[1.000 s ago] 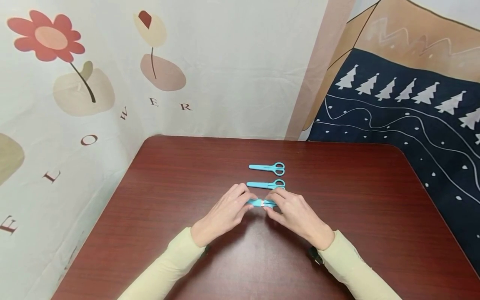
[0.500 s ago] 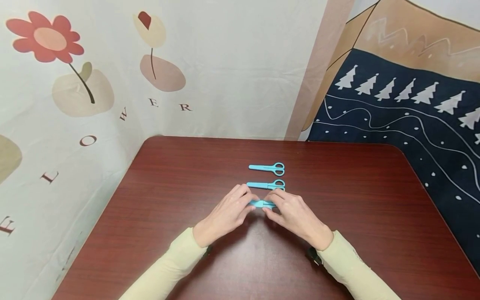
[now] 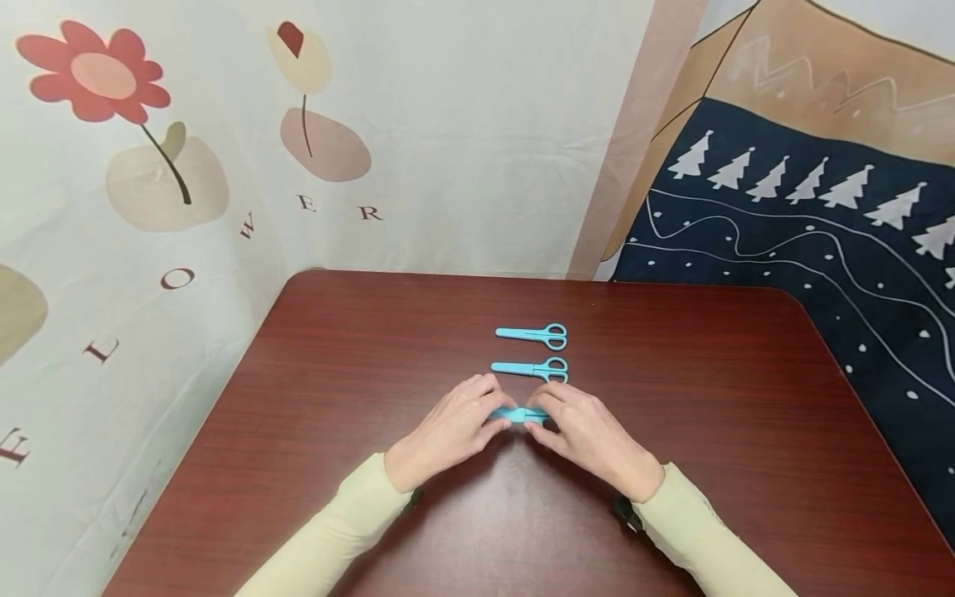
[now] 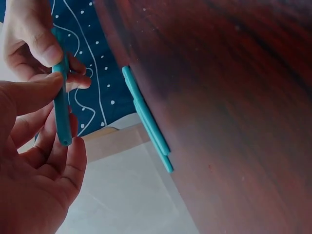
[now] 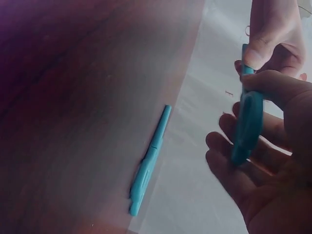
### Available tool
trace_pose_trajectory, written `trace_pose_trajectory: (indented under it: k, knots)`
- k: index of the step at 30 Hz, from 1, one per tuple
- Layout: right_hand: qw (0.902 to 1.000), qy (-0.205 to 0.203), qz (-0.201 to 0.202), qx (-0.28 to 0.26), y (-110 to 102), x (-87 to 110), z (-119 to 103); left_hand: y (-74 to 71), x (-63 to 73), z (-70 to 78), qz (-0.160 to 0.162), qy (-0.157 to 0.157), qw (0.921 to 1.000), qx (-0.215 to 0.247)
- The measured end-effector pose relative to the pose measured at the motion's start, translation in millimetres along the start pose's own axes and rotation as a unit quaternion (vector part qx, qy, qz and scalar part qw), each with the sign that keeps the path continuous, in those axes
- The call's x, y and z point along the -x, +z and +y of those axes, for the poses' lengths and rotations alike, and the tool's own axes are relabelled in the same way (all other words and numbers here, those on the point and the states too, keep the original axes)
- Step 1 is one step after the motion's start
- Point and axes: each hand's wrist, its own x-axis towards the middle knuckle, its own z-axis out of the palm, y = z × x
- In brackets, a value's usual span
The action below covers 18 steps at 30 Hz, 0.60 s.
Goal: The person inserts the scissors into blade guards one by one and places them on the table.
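Observation:
Light-blue scissors [image 3: 535,414] lie level between both hands, a little over the table. My left hand [image 3: 448,427] pinches the blue blade cover [image 4: 62,114] between thumb and fingers. My right hand [image 3: 593,435] grips the looped handle [image 5: 251,119], its fingers hiding part of the loops in the head view. Cover and handle meet with no blade showing between them. Just beyond the hands, a second pair of blue scissors [image 3: 515,368] rests on the table, its blades covered. Parallel to it and farther off lies a third covered pair [image 3: 518,333].
The dark red-brown wooden table [image 3: 358,348] has rounded far corners. A pale printed cloth [image 3: 462,166] hangs behind it and on the left. Navy cloth with white trees [image 3: 746,215] hangs on the right.
A strip of blade seen between cover and handle one second ago has vanished as the two came together. Both hands have then shifted slightly toward the person with the scissors.

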Motion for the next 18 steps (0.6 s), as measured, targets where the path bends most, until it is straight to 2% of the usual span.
trace_pose_trajectory:
  k: [4, 11, 18]
  knots:
    - [0.9998, 0.001, -0.013, 0.012, -1, 2.4, 1, 4.3, -0.1, 0.1, -0.014, 0.005, 0.9998, -0.013]
    - [0.9994, 0.012, -0.027, 0.020, -3, 5.3, 4, 10.4, -2.4, 0.3, -0.018, 0.019, 0.9991, -0.033]
    - [0.9983, 0.029, -0.050, 0.012, -2, 7.5, 7, 11.9, -2.9, -0.1, -0.046, -0.001, 0.9984, -0.033]
